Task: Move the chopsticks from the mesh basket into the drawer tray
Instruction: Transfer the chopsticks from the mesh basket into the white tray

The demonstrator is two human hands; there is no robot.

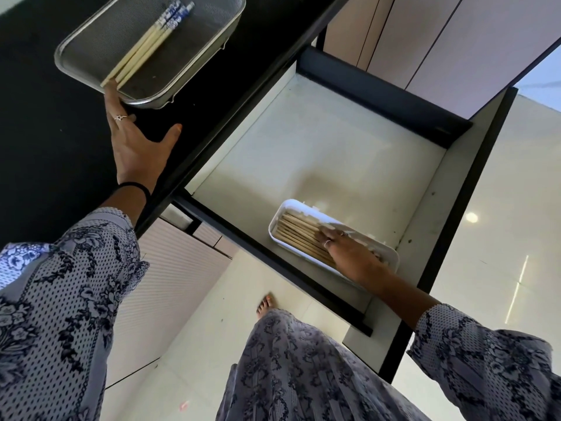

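Nearest, in the open drawer: right hand laid flat over the white drawer tray, which sits at the drawer's near edge, close to its right corner. Fingers straight and close together, pressing on the chopsticks already filed there; nothing pinched. Those sticks packed side by side, long axes running with the tray's length.

Farther off, on the black countertop: left hand stretched toward the mesh basket, palm down, thumb splayed wide to the right, fingers extended. Fingertips at the basket's near-left rim, just touching or just short of the plain ends of the remaining chopsticks; cannot tell whether any stick is gripped yet, though none looks pinched.

Remaining bundle of a few sticks lying together on the basket floor, long axis slanting from near-left to far-right, plain wooden ends toward the fingertips, blue-patterned ends at the far side. Almost in line with the reaching fingers, then, so probably a pinch on the near ends and a pull back along the axis. Left hand clearly the nearer one; right hand well apart, down in the drawer.
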